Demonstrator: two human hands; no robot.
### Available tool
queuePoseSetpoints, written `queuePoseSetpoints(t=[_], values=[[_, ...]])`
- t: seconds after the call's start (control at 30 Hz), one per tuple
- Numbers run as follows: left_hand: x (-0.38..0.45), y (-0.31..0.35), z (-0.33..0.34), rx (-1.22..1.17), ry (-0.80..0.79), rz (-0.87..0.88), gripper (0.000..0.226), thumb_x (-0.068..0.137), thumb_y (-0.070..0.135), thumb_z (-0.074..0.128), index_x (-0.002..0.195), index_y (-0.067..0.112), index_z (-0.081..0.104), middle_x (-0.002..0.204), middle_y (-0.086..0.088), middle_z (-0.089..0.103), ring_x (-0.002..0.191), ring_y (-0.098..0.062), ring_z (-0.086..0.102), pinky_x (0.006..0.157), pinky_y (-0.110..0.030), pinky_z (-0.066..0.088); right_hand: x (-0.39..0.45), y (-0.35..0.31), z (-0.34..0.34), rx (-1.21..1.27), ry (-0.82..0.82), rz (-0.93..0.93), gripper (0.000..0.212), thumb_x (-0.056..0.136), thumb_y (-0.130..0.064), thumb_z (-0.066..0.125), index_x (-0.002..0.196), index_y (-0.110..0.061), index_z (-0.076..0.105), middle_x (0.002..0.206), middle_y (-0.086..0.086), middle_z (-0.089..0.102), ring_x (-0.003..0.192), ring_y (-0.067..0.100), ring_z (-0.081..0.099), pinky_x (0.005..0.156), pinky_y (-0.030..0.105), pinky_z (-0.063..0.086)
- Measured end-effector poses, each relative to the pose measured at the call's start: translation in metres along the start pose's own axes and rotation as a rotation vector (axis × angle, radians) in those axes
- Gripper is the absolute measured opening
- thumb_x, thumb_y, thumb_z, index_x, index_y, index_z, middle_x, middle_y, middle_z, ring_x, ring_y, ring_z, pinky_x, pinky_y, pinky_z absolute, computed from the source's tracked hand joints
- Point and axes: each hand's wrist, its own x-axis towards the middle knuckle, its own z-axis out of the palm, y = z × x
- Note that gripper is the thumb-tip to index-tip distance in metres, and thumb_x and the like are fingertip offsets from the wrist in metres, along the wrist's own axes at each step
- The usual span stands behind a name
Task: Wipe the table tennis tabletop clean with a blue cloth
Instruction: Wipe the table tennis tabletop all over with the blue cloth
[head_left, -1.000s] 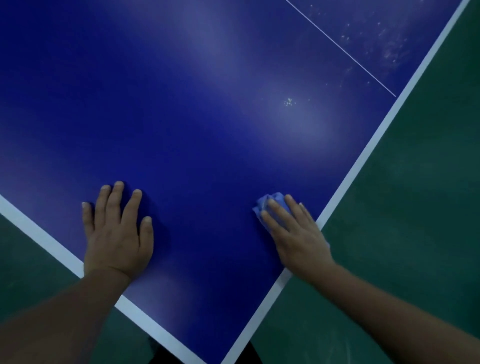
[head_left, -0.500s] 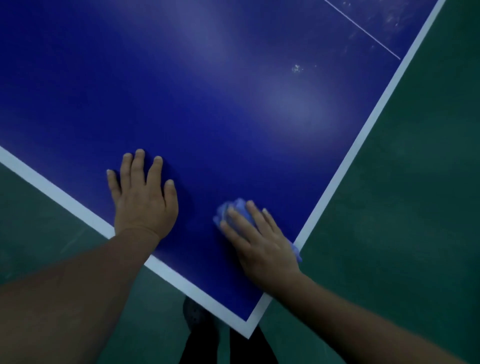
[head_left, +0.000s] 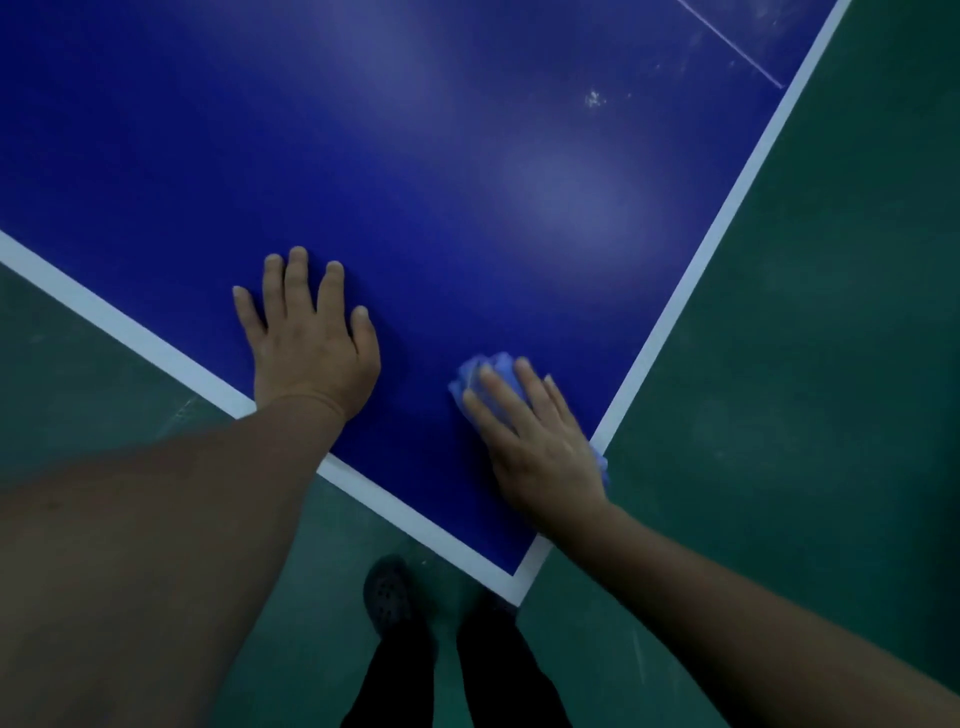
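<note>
A dark blue table tennis tabletop with white edge lines fills the upper view, and its near corner points toward me. My right hand lies flat with straight fingers on a crumpled blue cloth, pressing it onto the top near the right edge line. Most of the cloth is hidden under the palm; a bit shows past the fingertips and at the wrist. My left hand rests flat on the bare tabletop, fingers spread, close to the left edge line.
White specks and faint smears mark the tabletop at the far right, near a thin white centre line. Green floor surrounds the table. A dark shoe and dark trouser legs stand below the near corner.
My right hand has slid the cloth leftward and toward the near corner along the right edge. The left hand stays flat on the top. The view has pulled back, showing the corner and my feet.
</note>
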Motion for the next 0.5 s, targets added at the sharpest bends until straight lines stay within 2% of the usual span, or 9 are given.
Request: queuePoseSetpoints(t=[0.07, 0.13, 0.2, 0.3, 0.37, 0.4, 0.43, 0.5], values=[[0.000, -0.001, 0.001, 0.005, 0.003, -0.001, 0.058, 0.100, 0.042, 0.026, 0.152, 0.017, 0.029, 0.164, -0.013, 0.014, 0.152, -0.028, 0.001, 0.121, -0.057, -0.003, -0.011, 0.023, -0.003, -0.017, -0.028, -0.075, 0.059, 0.100, -0.028, 0.039, 0.157, -0.030, 0.023, 0.166, -0.002, 0.015, 0.151, 0.036, 0.014, 0.122, 0.050, 0.008], [-0.001, -0.001, 0.002, 0.017, 0.010, 0.007, 0.057, 0.100, 0.041, 0.027, 0.152, 0.016, 0.029, 0.163, -0.013, 0.015, 0.152, -0.029, 0.002, 0.121, -0.058, -0.002, 0.012, 0.059, -0.011, -0.038, -0.008, 0.023, 0.058, 0.098, -0.019, 0.041, 0.155, -0.025, 0.033, 0.161, 0.006, 0.029, 0.146, 0.043, 0.026, 0.119, 0.058, 0.023], [-0.001, -0.001, 0.003, 0.020, 0.013, 0.013, 0.057, 0.101, 0.041, 0.027, 0.151, 0.015, 0.030, 0.163, -0.014, 0.016, 0.152, -0.030, 0.004, 0.121, -0.058, -0.002, 0.044, 0.097, -0.019, -0.059, 0.003, 0.197, 0.057, 0.097, -0.010, 0.038, 0.153, -0.019, 0.037, 0.158, 0.010, 0.034, 0.143, 0.045, 0.029, 0.115, 0.059, 0.029], [0.000, -0.002, 0.003, 0.035, 0.012, 0.005, 0.059, 0.099, 0.043, 0.024, 0.151, 0.015, 0.030, 0.162, -0.014, 0.017, 0.152, -0.030, 0.004, 0.121, -0.059, -0.001, 0.086, 0.145, -0.035, -0.007, 0.064, 0.555, 0.052, 0.100, -0.011, 0.034, 0.152, -0.015, 0.034, 0.159, 0.009, 0.030, 0.143, 0.041, 0.027, 0.117, 0.053, 0.024], [0.001, 0.000, 0.002, 0.044, 0.016, 0.001, 0.061, 0.098, 0.044, 0.022, 0.151, 0.015, 0.030, 0.162, -0.013, 0.018, 0.151, -0.030, 0.005, 0.121, -0.059, 0.000, 0.104, 0.145, -0.039, 0.047, 0.121, 0.736, 0.052, 0.101, -0.011, 0.033, 0.153, -0.016, 0.032, 0.161, 0.008, 0.025, 0.147, 0.039, 0.019, 0.119, 0.051, 0.019], [0.001, 0.000, 0.002, 0.044, 0.018, 0.002, 0.062, 0.097, 0.044, 0.021, 0.151, 0.015, 0.031, 0.162, -0.013, 0.018, 0.151, -0.030, 0.006, 0.121, -0.059, 0.000, 0.108, 0.133, -0.038, 0.040, 0.130, 0.708, 0.054, 0.098, -0.009, 0.036, 0.152, -0.014, 0.033, 0.161, 0.010, 0.027, 0.147, 0.041, 0.020, 0.118, 0.051, 0.021], [0.001, 0.001, 0.001, 0.043, 0.020, 0.001, 0.062, 0.097, 0.044, 0.021, 0.151, 0.015, 0.031, 0.162, -0.013, 0.018, 0.152, -0.030, 0.006, 0.121, -0.058, 0.000, 0.105, 0.116, -0.034, 0.024, 0.131, 0.588, 0.056, 0.094, -0.005, 0.040, 0.150, -0.012, 0.035, 0.159, 0.013, 0.031, 0.144, 0.044, 0.024, 0.116, 0.054, 0.026], [0.001, 0.001, 0.001, 0.039, 0.025, -0.004, 0.063, 0.096, 0.044, 0.021, 0.151, 0.015, 0.031, 0.162, -0.012, 0.019, 0.152, -0.029, 0.006, 0.121, -0.057, -0.001, 0.076, 0.076, -0.022, 0.002, 0.091, 0.166, 0.063, 0.086, -0.003, 0.048, 0.147, -0.013, 0.037, 0.156, 0.014, 0.036, 0.141, 0.047, 0.029, 0.114, 0.062, 0.031]])
